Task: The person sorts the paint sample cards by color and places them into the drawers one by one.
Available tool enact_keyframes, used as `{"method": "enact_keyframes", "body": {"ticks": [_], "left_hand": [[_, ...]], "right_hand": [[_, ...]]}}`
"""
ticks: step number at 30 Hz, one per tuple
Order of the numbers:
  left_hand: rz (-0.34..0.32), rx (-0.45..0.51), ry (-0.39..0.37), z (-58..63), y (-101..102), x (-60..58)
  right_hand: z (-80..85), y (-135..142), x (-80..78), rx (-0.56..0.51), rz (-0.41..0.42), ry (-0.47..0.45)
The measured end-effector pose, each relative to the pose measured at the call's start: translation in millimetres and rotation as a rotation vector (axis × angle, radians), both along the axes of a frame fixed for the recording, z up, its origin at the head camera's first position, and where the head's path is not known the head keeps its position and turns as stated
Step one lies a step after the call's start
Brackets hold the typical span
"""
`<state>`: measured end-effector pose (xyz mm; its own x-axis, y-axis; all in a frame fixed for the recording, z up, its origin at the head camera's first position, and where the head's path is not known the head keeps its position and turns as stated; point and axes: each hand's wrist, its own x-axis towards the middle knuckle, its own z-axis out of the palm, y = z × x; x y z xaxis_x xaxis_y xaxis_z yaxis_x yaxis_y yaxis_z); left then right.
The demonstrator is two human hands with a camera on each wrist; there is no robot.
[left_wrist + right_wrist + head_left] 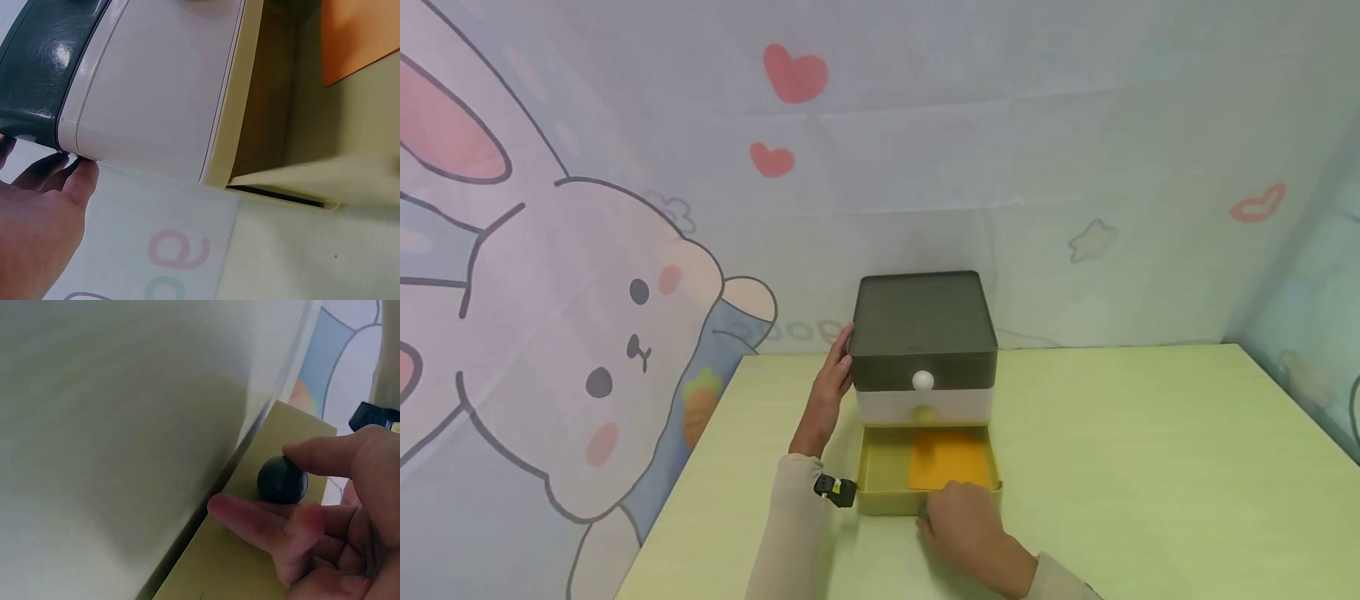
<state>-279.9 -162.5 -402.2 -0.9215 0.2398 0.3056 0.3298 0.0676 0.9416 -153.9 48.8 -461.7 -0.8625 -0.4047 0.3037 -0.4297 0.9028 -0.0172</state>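
A small drawer chest (pixel 925 317) stands against the wall, with a dark green top section, a white middle drawer (pixel 887 407) and a yellow bottom drawer (pixel 883 502) pulled out. An orange flat piece (pixel 951 460) lies inside the yellow drawer, toward its right side. My right hand (pixel 966 529) is at the drawer's front; in the right wrist view its thumb and fingers pinch the round dark green knob (pixel 281 480). My left hand (pixel 827 396) rests its fingertips against the chest's left side, at the green and white sections in the left wrist view.
The chest stands at the back of a pale yellow-green table (pixel 1120 467). Behind it hangs a cloth backdrop (pixel 925 192) printed with a rabbit and hearts. The upper drawers carry a white knob (pixel 922 381) and a yellow knob (pixel 924 414).
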Motion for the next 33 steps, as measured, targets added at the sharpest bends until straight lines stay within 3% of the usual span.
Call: {"method": "enact_keyframes", "body": {"ticks": [9, 17, 24, 30, 33], "left_hand": [[0.003, -0.005, -0.025, -2.1, -2.6, 1.2], [-0.023, -0.019, -0.013, -5.2, -3.1, 3.3], [-0.024, -0.024, -0.015, -1.4, -3.5, 4.8], [-0.027, -0.007, -0.01, 1.7, -5.7, 6.2], [-0.046, -0.014, -0.008, 3.4, -8.0, 7.2]], "right_hand": [[0.1, -3.0, -29.2, -0.019, -0.092, 0.142], [-3.5, -7.6, -54.7, -0.04, -0.185, 0.055], [0.0, -8.6, -64.1, -0.099, -0.218, 0.047], [0.7, -10.5, -65.4, -0.098, -0.217, 0.018], [1.2, -5.0, -63.0, -0.084, -0.145, 0.034]]}}
